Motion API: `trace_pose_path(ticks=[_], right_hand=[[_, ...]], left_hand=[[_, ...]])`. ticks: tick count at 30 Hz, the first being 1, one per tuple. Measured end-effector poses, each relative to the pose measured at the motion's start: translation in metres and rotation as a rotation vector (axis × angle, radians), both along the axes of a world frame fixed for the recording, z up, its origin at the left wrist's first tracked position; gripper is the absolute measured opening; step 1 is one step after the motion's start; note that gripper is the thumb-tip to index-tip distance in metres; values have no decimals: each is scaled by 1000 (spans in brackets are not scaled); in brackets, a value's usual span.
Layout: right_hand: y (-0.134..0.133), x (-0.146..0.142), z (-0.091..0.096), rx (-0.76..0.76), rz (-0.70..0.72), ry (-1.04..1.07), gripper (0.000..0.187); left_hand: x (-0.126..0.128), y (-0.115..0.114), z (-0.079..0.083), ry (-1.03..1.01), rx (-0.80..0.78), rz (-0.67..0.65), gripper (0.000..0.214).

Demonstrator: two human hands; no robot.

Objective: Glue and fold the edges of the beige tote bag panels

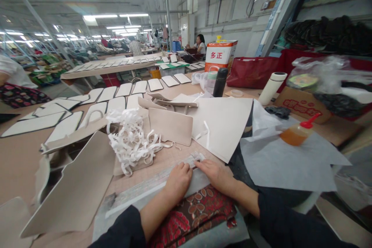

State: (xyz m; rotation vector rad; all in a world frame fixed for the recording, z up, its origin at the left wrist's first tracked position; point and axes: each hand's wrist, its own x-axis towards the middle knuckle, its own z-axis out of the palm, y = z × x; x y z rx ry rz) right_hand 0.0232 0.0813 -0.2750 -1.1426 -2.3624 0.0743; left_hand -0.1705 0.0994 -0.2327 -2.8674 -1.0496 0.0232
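Observation:
Both my hands rest at the near edge of the worktable on a long pale strip [151,186] that lies along a clear ruler. My left hand [178,180] has its fingers curled down onto the strip. My right hand [214,173] lies next to it, fingers pressed together with the tips on the strip's far end. A tangle of white paper strips [130,139] sits just beyond my left hand. Beige cut panels [171,126] lie beyond both hands.
A large beige panel [75,193] lies at the near left. White sheets [279,159], an orange squeeze bottle [298,131], a black flask [220,82], a white tumbler [271,88] and a red-and-white tin [220,56] stand right. Rows of white pieces [87,104] cover the far table. People work in the background.

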Motion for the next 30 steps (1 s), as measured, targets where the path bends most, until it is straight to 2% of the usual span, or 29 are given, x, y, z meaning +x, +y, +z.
trace_pose_path(ticks=[6, 12, 17, 20, 23, 27, 30], right_hand=[[-4, -3, 7, 41, -9, -86, 47], [-6, -5, 7, 90, -58, -162, 46], [-11, -9, 3, 174, -20, -201, 43], [-13, -13, 9, 198, 13, -234, 42], [-11, -19, 19, 149, 10, -264, 41], [-3, -33, 24, 74, -88, -186, 38], [-3, -46, 16, 38, 6, -90, 41]], left_hand=[[-42, -4, 5, 2, -72, 11, 17], [-89, -14, 11, -4, -114, 10, 16], [-132, -25, 14, -6, -143, 62, 18], [-153, -31, 18, -37, -180, 112, 23], [-164, -34, 21, -80, -233, 172, 25], [-165, -34, 21, -99, -278, 238, 27], [-163, -35, 20, -94, -269, 247, 26]])
